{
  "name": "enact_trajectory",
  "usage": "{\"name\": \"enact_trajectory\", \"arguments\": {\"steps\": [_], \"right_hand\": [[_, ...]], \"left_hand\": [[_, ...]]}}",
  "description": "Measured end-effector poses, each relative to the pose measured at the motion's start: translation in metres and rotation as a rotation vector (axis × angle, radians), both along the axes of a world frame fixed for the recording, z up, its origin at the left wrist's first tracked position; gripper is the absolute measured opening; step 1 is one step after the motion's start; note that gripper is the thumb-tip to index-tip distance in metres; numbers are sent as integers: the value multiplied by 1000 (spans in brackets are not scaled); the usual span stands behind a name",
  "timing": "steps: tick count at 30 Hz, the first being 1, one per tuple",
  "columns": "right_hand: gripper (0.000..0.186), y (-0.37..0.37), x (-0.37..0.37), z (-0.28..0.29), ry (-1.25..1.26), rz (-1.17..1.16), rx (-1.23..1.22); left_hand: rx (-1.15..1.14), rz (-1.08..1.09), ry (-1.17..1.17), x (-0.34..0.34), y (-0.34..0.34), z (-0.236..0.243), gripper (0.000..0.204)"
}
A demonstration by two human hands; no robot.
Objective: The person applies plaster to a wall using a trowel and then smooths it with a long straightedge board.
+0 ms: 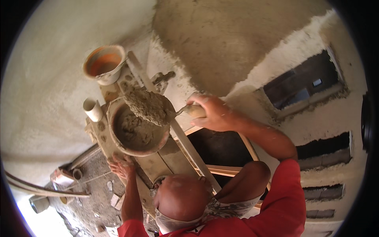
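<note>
My right hand (213, 112) is closed round the wooden handle of a trowel (196, 111). A thick heap of wet grey mortar (146, 106) covers most of the blade, which is over a round basin (115, 136). More mortar (136, 132) lies inside the basin, partly hidden by the loaded trowel. My left hand (122, 166) rests at the edge of the planks (154, 164) just below the basin, fingers spread and nothing visible in them.
A bucket (103, 75) with an orange inside and a pale cup-like tube (92, 110) stand on the planks. A long wooden straightedge (193, 152) passes beside the basin. Partly plastered wall (221, 43) rises ahead, with rectangular openings (304, 83) at right. Rubble (102, 197) covers the floor at lower left.
</note>
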State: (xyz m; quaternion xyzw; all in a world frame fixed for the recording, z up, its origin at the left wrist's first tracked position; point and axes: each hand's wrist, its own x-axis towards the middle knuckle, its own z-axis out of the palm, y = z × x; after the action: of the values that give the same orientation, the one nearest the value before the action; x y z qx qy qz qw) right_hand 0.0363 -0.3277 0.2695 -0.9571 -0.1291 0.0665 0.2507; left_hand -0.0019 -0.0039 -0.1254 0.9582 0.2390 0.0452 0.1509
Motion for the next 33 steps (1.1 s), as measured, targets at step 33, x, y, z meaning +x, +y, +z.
{"name": "enact_trajectory", "arguments": {"steps": [33], "right_hand": [[23,29,54,-147,-231,207,-665]], "left_hand": [[-114,3,54,2,2,29,71]]}}
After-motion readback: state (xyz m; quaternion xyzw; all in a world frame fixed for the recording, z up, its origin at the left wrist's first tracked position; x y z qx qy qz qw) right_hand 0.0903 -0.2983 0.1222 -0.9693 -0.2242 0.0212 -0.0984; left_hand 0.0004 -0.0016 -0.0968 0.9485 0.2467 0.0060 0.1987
